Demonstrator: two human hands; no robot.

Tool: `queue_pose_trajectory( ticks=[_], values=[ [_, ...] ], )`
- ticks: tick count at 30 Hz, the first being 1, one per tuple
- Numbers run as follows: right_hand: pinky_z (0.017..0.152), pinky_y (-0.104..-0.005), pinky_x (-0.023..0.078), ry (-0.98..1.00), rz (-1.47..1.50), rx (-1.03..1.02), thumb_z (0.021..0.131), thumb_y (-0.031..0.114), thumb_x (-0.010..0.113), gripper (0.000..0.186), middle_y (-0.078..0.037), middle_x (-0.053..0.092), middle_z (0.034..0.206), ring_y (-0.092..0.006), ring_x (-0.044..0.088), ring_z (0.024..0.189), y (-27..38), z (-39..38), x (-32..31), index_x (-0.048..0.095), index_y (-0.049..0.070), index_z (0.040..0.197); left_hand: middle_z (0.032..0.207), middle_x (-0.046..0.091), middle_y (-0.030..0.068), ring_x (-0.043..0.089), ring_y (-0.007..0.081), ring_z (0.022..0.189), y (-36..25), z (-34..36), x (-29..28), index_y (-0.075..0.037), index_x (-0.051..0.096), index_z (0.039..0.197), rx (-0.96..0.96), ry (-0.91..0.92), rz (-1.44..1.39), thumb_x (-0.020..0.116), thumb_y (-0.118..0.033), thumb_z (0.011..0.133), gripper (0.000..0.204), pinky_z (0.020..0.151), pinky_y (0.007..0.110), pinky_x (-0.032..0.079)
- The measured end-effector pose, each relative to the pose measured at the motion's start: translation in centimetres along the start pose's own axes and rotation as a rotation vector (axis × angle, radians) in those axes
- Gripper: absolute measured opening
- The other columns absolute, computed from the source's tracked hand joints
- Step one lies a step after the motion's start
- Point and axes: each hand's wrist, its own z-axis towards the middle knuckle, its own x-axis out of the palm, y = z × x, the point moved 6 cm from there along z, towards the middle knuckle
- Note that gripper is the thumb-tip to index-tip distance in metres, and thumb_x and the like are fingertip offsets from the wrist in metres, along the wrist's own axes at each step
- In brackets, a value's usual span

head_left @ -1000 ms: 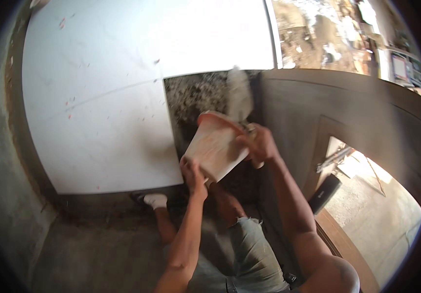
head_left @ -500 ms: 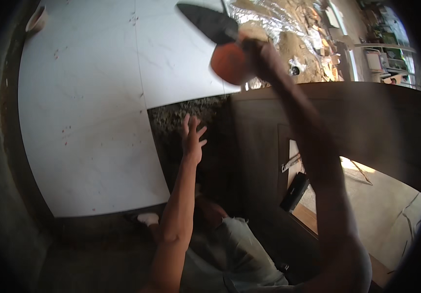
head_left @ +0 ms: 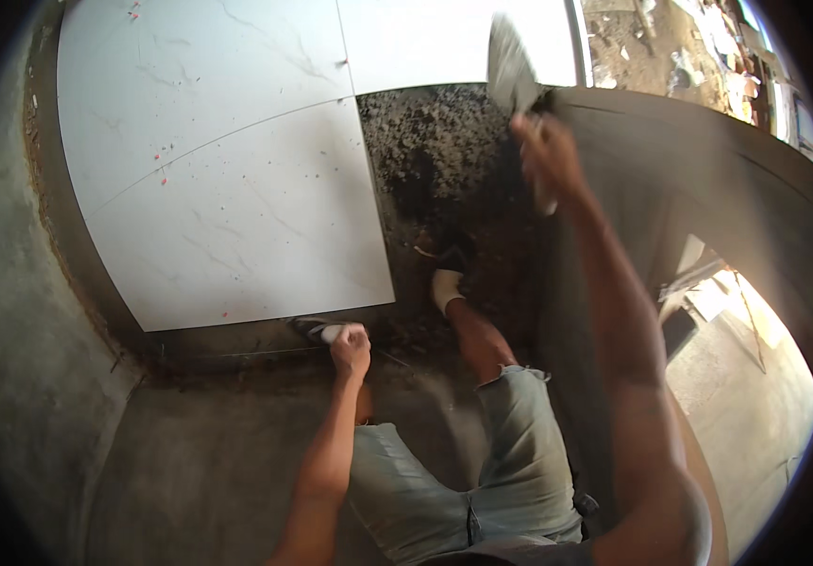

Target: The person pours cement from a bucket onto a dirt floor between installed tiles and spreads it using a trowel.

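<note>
My right hand (head_left: 548, 156) is closed on a trowel (head_left: 510, 66), its blurred blade raised at the upper edge of a dark, rough mortar patch (head_left: 430, 141). The patch lies in the gap beside large white marbled tiles (head_left: 227, 226). My left hand (head_left: 350, 347) is closed, just below the lower tile edge and in front of my shoe; whether anything is inside its fingers I cannot make out. My other foot (head_left: 446, 288) stands on the dark bed at the lower part of the gap.
A grey concrete wall (head_left: 10, 245) runs along the left. On the right is a dark grey wall (head_left: 708, 170) with an opening onto a pale, sunlit surface (head_left: 737, 377). Debris-strewn ground (head_left: 642, 47) shows beyond the tiles at the upper right.
The orange-rimmed bucket has gone from view. My right hand has come down from its high position, still holding the trowel. My left hand has dropped lower and closed from spread fingers.
</note>
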Motion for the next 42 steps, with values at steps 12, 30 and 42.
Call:
queue_pose_trajectory(
  ticks=[12, 30, 42],
  values=[
    [0.042, -0.0294, 0.038, 0.158, 0.111, 0.365, 0.103, 0.039, 0.045, 0.04, -0.002, 0.048, 0.062, -0.009, 0.047, 0.048, -26.0, -1.2, 15.1, 0.05, 0.006, 0.081, 0.155, 0.024, 0.0252, 0.017, 0.0433, 0.145, -12.5, 40.5, 3.6, 0.005, 0.027, 0.148, 0.642, -0.65, 0.51, 0.048, -0.046, 0.098, 0.075, 0.117, 0.057, 0.013],
    [0.046, -0.026, 0.038, -0.025, 0.16, 0.226, 0.101, 0.041, 0.05, 0.038, 0.0, 0.05, 0.063, -0.0048, 0.046, 0.054, -36.6, 4.9, 9.4, 0.054, 0.005, 0.09, 0.151, 0.032, 0.0272, 0.028, 0.0408, 0.14, -22.7, 42.2, 22.0, 0.01, 0.04, 0.14, 1.292, -0.388, 0.788, 0.055, -0.046, 0.093, 0.074, 0.115, 0.051, 0.019],
    [0.049, -0.0249, 0.038, -0.239, -0.013, 0.185, 0.1, 0.043, 0.053, 0.039, 0.004, 0.047, 0.062, -0.0034, 0.046, 0.056, -44.7, -3.2, 3.9, 0.054, 0.005, 0.09, 0.143, 0.05, 0.0016, 0.037, 0.0297, 0.123, -24.1, 42.7, 27.9, -0.01, 0.05, 0.139, 1.587, -0.603, 1.257, 0.056, -0.049, 0.092, 0.061, 0.092, 0.05, 0.024]
  ],
)
